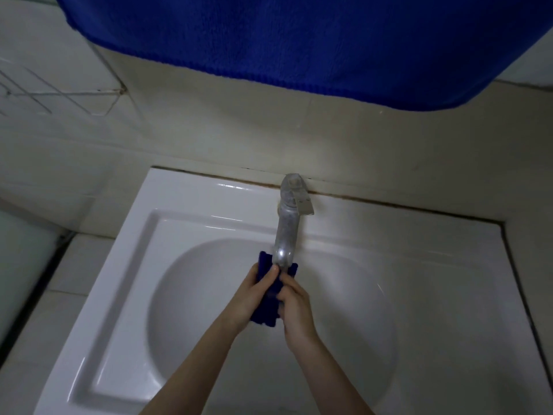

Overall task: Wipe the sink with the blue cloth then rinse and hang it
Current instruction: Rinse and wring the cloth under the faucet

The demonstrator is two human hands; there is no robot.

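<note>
While we scanned from the left, we logged a wire rack [45, 97] on the tiled wall, then the sink [125, 295] rim. The left hand [254, 290] had its fingers curled round the blue cloth [266, 310], which was bunched into a long wad over the bowl, top end just under the faucet [287, 232] spout. The right hand [294, 304] gripped the same wad from the other side. We judged it soft, light and floppy, heavier if soaked; running water we couldn't confirm. Best held bunched mid-length, by the corners for hanging. A big blue towel [329, 40] hung above.
</note>
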